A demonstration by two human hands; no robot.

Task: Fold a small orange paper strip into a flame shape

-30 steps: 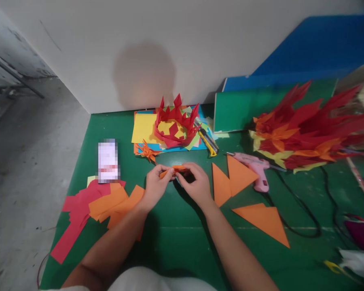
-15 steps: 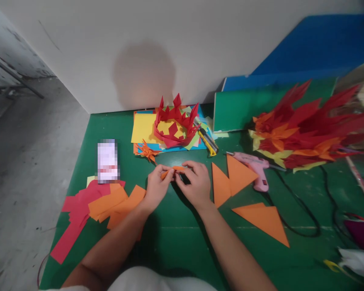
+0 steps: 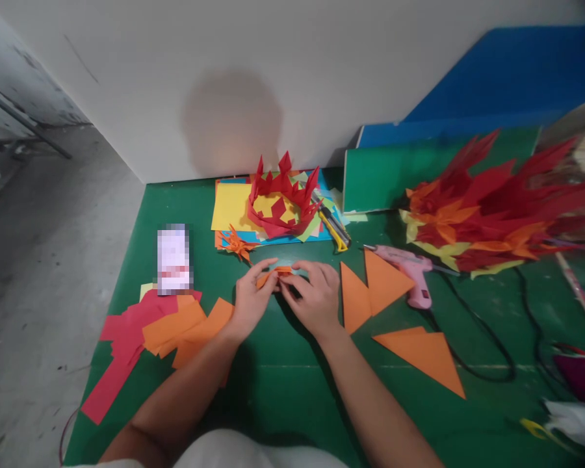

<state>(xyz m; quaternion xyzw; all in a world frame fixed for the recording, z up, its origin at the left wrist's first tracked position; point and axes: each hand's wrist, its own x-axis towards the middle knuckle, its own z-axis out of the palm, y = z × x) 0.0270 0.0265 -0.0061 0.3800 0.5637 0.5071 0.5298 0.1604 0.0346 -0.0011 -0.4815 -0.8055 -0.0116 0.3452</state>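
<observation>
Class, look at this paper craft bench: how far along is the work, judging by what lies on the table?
Done: a red paper crown sits on the coloured sheets, and a big red and orange paper flame lies at the right. In hand: the left hand and right hand pinch a small orange folded piece. Left: the orange triangles and the cut strips lie unused.

One head camera looks forward and down from above the near edge of the green table (image 3: 283,396), close over the hands (image 3: 253,300) at its middle. It faces the far edge and the white wall (image 3: 273,78); floor (image 3: 34,273) shows past the left edge.
</observation>
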